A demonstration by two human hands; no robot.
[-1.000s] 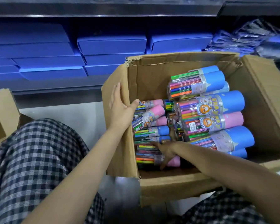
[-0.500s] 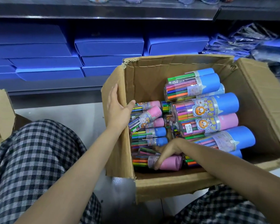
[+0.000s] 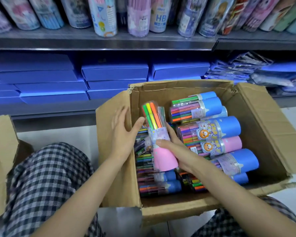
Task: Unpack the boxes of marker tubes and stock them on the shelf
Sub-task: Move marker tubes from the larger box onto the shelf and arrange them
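In the head view, an open cardboard box [image 3: 256, 127] is sitting on the floor in front of a shelf [image 3: 99, 41], and everything here is placed against that box; the right hand [image 3: 176, 151] is gripping a pink-capped marker tube [image 3: 158, 137] over the box's left half, its fingers curling round the tube near the cap, with the cap pointing toward the person and the clear end tilting up and away; the left hand [image 3: 125, 134] is hovering at the box's left wall with fingers spread and relaxed, the thumb just touching the tube's clear part, so this grip is loose and holding nothing; inside the box, blue-capped marker tubes [image 3: 210, 127] and a second pink-capped one [image 3: 229, 144] are lying on their sides in its right half, while smaller tubes [image 3: 159, 185] are lying along its left half, below the lifted tube; beyond the box, blue flat boxes [image 3: 114, 72] are stacking up on the lower shelf level, and pencil tubes [image 3: 159, 16] are standing on the level above; to the left of the box, a checked trouser leg [image 3: 46, 182] is showing, and past it part of another cardboard box [image 3: 2, 139].
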